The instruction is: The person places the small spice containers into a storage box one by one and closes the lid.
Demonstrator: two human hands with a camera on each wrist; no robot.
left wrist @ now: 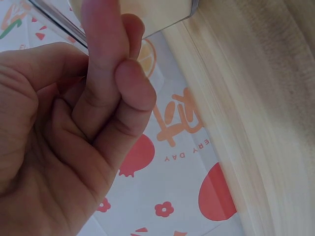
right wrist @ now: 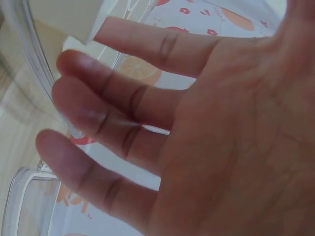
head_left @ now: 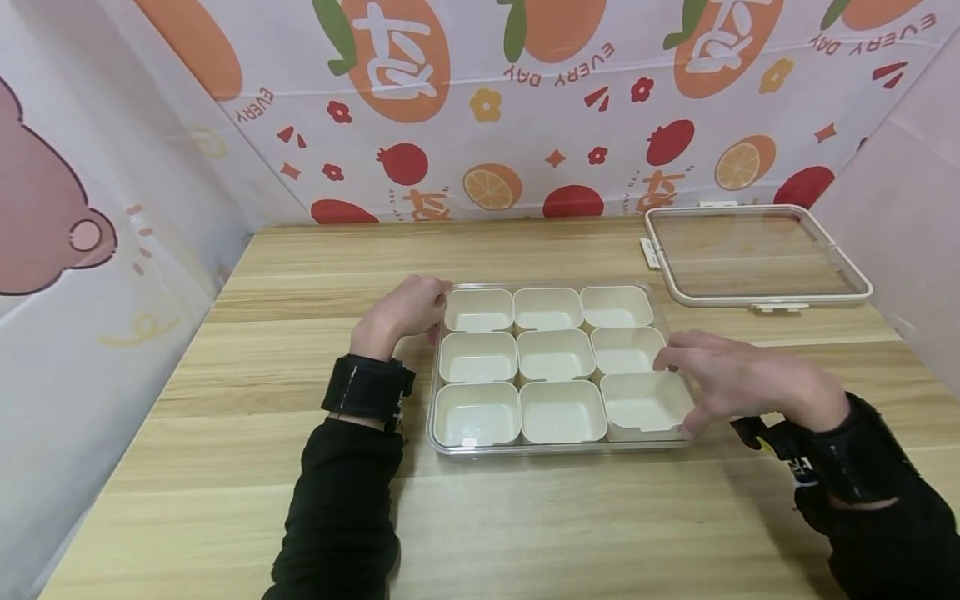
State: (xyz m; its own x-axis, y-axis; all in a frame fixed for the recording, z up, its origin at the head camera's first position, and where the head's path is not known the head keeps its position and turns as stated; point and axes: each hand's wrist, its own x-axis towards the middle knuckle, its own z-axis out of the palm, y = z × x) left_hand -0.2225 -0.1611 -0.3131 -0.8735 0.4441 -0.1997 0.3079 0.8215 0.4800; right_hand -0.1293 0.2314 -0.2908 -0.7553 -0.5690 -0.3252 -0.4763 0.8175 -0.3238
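Observation:
A clear rectangular box sits on the table and holds several cream compartment cups in a three-by-three layout. My left hand grips the box near its back left corner; in the left wrist view its fingers curl by the clear edge. At the front right, my right hand holds a cream cup between thumb and fingers. That cup appears slightly raised above its neighbours. The right wrist view has a fingertip against the cup, and the other fingers spread beside the box's clear wall.
A clear lid with a white frame and side clips lies flat at the back right of the wooden table. Fruit-printed cloth hangs behind the table, and pale cloth covers both sides.

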